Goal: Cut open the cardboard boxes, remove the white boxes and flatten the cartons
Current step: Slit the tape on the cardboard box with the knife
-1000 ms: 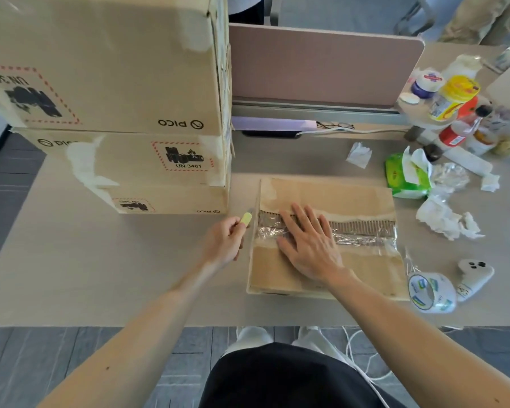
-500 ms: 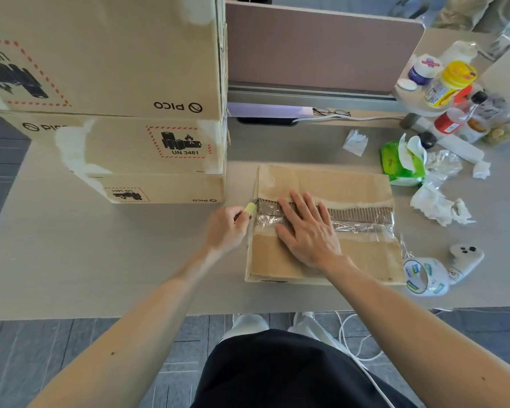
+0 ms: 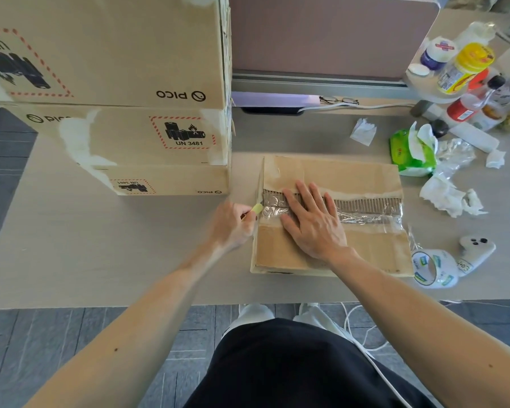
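A: Pressing on what, and with which hand?

B: My right hand (image 3: 315,222), fingers straight and spread, lies flat on top of the cardboard box (image 3: 351,175), across its seam of clear tape (image 3: 371,219).

A: And the left?

B: My left hand (image 3: 233,228), just off the box's left edge, is curled round a yellow cutter (image 3: 255,209). The cutter's end sits at that edge, level with the seam. The blade is too small to make out.

A: Surroundings?

B: The box lies on the table (image 3: 100,245). A stack of cartons (image 3: 115,69) stands left of and beyond it. A tape roll (image 3: 433,269) and a white controller (image 3: 477,248) lie off its near right corner, and a green tissue pack (image 3: 407,154) sits just past its far right corner.
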Motion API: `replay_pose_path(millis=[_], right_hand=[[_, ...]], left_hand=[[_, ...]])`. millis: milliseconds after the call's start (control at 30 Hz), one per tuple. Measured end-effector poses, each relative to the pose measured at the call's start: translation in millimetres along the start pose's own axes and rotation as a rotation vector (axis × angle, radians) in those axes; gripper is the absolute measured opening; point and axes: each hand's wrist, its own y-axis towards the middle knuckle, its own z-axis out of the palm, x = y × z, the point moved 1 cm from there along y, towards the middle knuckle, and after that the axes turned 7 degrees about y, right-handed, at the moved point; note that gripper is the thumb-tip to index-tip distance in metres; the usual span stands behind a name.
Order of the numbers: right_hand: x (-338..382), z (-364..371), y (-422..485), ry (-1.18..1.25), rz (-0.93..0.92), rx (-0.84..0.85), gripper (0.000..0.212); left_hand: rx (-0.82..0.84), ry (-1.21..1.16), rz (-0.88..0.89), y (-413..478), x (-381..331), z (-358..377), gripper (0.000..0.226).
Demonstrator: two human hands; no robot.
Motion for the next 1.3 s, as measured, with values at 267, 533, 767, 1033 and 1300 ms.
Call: replay_pose_path(millis=[267, 533, 767, 1033, 1300], right_hand=[[0, 1, 0, -0.006, 0.004, -0.003, 0.062], [-1, 2, 1, -0.017, 0.004, 0.008, 0.062], [-1, 3, 1, -0.023, 0.003, 0.005, 0.062], [0, 2, 1, -0.022, 0.004, 0.0, 0.06], [0, 1, -1, -0.006, -0.006, -0.006, 0.06]], left_hand=[[0.061, -0.02, -0.029, -7, 3, -5, 0.054], [0.099, -0.082, -0.052, -20, 10, -8, 0.048], [0.12, -0.146, -0.075, -30, 9, -9, 0.056], [0.148, -0.213, -0.109, -43, 10, -11, 0.049], [0.125, -0.384, -0.284, -51, 18, -13, 0.032]])
